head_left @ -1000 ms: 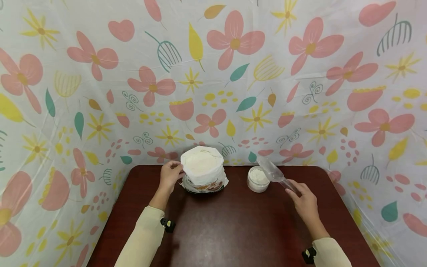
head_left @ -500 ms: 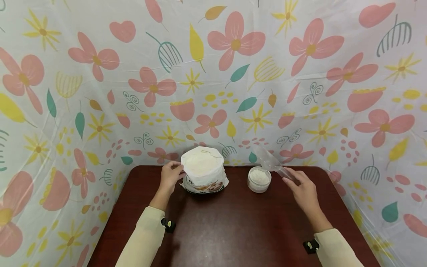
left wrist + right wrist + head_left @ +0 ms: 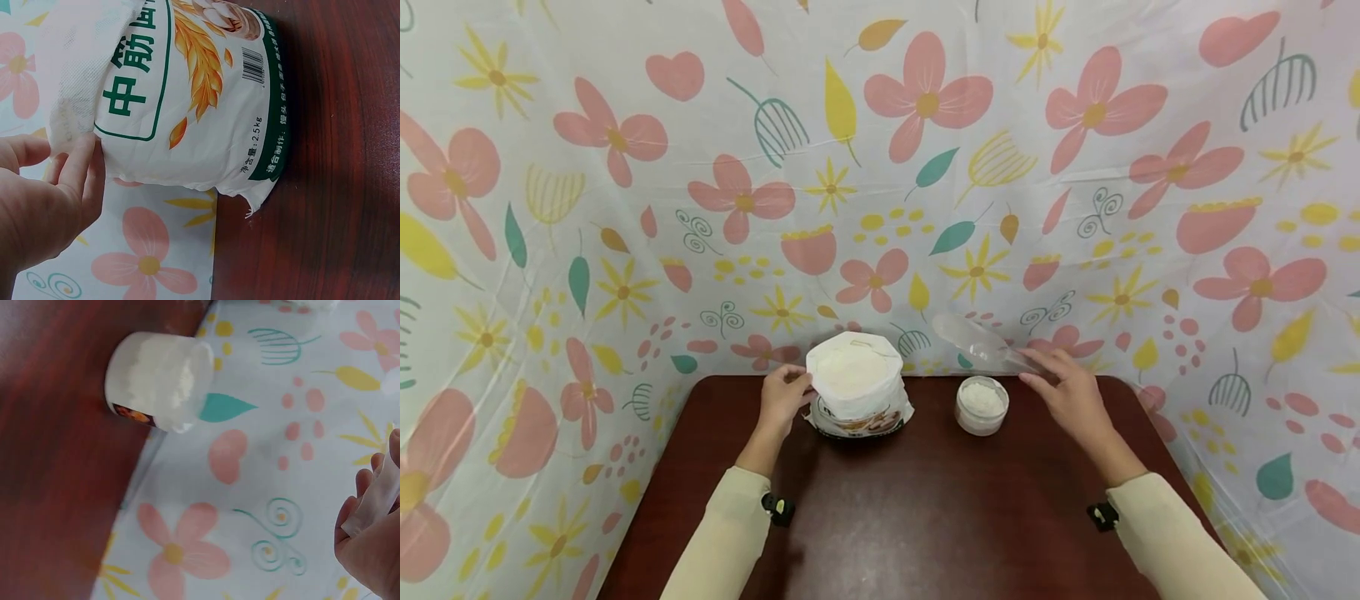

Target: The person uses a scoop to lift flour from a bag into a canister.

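A white flour bag [image 3: 857, 375] stands upright with its top folded open, white flour [image 3: 850, 367] showing inside. My left hand [image 3: 784, 398] pinches the left edge of its rim; the left wrist view shows thumb and fingers [image 3: 81, 169] on that rim beside the printed front. To the right stands a clear round jar [image 3: 982, 407] with white powder in it. Above and behind this jar, my right hand [image 3: 1070, 398] grips the handle of a clear plastic scoop [image 3: 973, 340], its bowl pointing left toward the bag. In the right wrist view only the scoop's handle [image 3: 375, 500] shows clearly.
The dark red-brown table [image 3: 880, 517] has rounded far corners. A white sheet with flower prints [image 3: 880, 192] hangs behind the table and along both sides, close to the back edge. Bag and jar stand apart near that edge.
My right hand has shifted up and left, carrying the scoop from beside the jar to above and behind it, nearer the bag. The left hand, bag and jar stay put.
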`<state>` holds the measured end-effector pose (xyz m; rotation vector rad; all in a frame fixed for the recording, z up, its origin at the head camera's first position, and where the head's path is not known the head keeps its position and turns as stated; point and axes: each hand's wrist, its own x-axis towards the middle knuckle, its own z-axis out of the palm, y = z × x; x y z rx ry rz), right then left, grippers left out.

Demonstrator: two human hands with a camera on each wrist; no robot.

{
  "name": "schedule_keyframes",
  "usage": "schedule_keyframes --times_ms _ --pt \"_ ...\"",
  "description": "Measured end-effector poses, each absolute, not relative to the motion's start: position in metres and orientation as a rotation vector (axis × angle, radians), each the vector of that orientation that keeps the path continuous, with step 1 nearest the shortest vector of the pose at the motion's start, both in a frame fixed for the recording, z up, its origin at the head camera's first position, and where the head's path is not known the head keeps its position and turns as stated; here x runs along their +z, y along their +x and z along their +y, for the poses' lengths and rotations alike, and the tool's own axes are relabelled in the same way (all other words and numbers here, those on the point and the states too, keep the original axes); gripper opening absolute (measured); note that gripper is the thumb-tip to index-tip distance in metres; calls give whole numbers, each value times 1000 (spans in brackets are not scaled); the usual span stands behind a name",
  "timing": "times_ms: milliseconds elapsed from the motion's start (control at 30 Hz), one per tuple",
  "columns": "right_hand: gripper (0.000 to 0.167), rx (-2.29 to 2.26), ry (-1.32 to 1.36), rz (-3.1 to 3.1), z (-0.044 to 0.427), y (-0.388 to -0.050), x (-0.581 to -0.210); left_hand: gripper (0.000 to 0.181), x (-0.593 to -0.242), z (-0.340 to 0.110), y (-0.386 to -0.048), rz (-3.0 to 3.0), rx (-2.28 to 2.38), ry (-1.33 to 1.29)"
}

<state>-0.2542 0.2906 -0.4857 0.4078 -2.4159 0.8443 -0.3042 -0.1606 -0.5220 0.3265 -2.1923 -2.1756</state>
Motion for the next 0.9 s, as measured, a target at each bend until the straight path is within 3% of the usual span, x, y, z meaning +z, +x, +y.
schedule_keyframes --times_ms 900 --pt "35 387 1067 -2558 244 -317 -381 24 -523 -163 -307 -2195 -2176 315"
